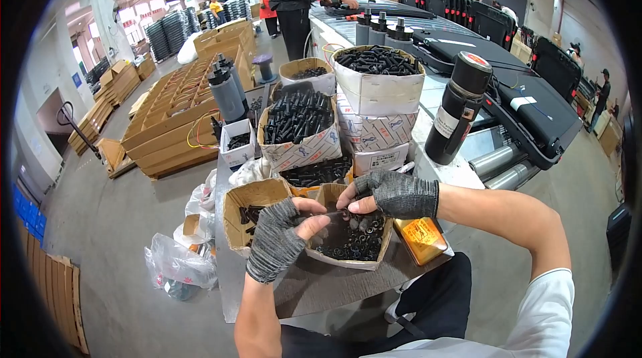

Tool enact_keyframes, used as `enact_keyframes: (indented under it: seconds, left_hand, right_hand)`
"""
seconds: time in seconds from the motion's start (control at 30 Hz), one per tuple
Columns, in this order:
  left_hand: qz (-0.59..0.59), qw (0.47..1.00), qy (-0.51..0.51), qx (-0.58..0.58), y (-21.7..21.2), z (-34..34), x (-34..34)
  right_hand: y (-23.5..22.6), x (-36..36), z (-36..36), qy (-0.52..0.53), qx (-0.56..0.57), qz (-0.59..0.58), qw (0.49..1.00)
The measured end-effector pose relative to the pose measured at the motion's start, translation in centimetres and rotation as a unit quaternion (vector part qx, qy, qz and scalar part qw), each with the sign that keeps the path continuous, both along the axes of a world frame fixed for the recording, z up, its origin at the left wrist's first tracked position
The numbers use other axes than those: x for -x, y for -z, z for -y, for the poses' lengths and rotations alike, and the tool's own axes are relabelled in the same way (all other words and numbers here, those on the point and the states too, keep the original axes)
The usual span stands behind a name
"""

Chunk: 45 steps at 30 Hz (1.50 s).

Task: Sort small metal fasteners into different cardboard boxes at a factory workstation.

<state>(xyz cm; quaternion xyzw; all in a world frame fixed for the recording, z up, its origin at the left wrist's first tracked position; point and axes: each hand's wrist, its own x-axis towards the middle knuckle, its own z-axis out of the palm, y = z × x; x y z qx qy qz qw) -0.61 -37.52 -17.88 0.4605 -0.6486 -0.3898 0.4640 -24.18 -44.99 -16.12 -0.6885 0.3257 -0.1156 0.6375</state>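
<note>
I have the grey-gloved left hand (pixel 275 241) and grey-gloved right hand (pixel 396 195) above an open brown cardboard box (pixel 348 265) of small black rings (pixel 346 249) on the dark grey worktop (pixel 311 299). The right fingers are pinched together on a small dark ring-like piece (pixel 346 213); whether the left fingers grip anything I cannot tell. A flat yellow-orange box (pixel 422 240) lies just right of the rings.

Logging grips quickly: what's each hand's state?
Left hand: thumb and fingertip close; can't tell if holding.
Right hand: thumb and fingertip close; can't tell if holding.
</note>
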Motion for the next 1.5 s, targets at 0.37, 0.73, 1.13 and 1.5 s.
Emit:
enact_keyframes:
  seconds: [0.37, 0.73, 1.13, 1.5]
  left_hand:
    - [-0.02, 0.999, -0.042, -0.027, -0.2, -0.1, 1.2]
    - [-0.043, 0.998, -0.054, 0.001, 0.6, 0.1, 1.7]
    - [-0.055, 0.997, -0.04, -0.043, -0.1, 0.0, 1.0]
    - [-0.088, 0.992, -0.05, -0.069, 1.2, 0.9, 0.4]
  right_hand:
    - [-0.1, -0.1, -0.5, 0.074, 0.038, 0.044, 0.996]
    - [0.4, -0.3, -0.5, 0.117, 0.016, 0.057, 0.991]
    - [0.2, -0.7, -0.5, 0.04, 0.012, 0.092, 0.995]
    - [0.8, -1.2, -0.3, 0.062, 0.023, 0.053, 0.996]
